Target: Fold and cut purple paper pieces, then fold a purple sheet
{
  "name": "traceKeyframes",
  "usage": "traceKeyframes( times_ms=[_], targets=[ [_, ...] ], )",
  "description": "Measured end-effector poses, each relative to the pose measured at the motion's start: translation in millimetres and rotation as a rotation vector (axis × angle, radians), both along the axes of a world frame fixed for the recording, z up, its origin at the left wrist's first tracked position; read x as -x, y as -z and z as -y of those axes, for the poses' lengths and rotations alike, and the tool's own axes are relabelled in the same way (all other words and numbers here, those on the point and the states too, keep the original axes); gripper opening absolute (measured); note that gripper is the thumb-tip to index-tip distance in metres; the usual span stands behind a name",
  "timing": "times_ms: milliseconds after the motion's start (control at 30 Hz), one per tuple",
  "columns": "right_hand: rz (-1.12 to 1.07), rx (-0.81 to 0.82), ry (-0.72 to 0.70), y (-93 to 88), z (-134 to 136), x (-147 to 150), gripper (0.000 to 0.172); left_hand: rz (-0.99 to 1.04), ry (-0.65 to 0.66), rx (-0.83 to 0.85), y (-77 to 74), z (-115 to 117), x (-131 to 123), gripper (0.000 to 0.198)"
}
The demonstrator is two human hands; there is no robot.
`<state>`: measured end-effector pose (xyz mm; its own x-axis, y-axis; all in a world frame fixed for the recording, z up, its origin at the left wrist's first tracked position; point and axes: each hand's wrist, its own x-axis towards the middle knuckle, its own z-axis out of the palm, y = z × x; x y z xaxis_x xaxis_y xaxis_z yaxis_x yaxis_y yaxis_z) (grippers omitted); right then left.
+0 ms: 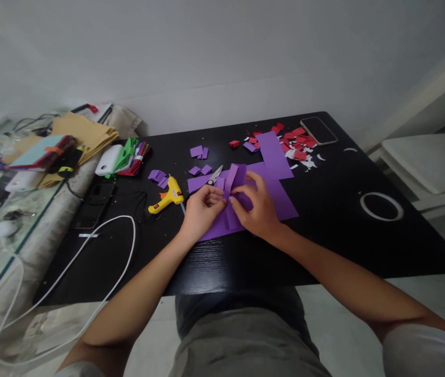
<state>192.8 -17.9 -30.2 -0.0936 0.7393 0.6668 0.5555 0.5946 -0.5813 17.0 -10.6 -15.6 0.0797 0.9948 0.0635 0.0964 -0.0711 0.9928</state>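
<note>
A large purple paper sheet (pixel 275 173) lies on the black table (pixel 324 235), with folded purple strips (pixel 233 180) standing up from it. My left hand (pixel 201 209) pinches the strips from the left, fingers closed on the paper. From the right, my right hand (pixel 257 207) presses and pinches the same strips. Scissors (pixel 215 175) lie just behind my left hand, and a yellow glue gun (pixel 167 196) rests to its left.
Small purple squares (pixel 198 153) and red and white scraps (pixel 296 141) litter the far side near a phone (pixel 318 130). A white ring (pixel 381 205) lies at right, a white cable (pixel 120 230) at left, beside coloured paper bundles (pixel 131 156).
</note>
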Motion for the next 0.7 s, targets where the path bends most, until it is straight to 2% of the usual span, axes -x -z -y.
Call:
traceKeyframes(
  times_ms=[300,433,700],
  targets=[
    [-0.053,0.133,-0.029,1.4,-1.4,0.0,0.009,-0.207,0.001,-0.115,-0.2,6.6,-0.5,0.015],
    [-0.056,0.159,-0.084,-1.2,-2.7,-1.2,0.010,-0.222,0.001,-0.112,-0.3,6.4,0.4,0.016],
    [-0.043,0.191,-0.094,-4.7,-1.2,-1.1,0.010,-0.169,0.001,-0.121,-0.1,4.1,1.0,0.014]
  ],
)
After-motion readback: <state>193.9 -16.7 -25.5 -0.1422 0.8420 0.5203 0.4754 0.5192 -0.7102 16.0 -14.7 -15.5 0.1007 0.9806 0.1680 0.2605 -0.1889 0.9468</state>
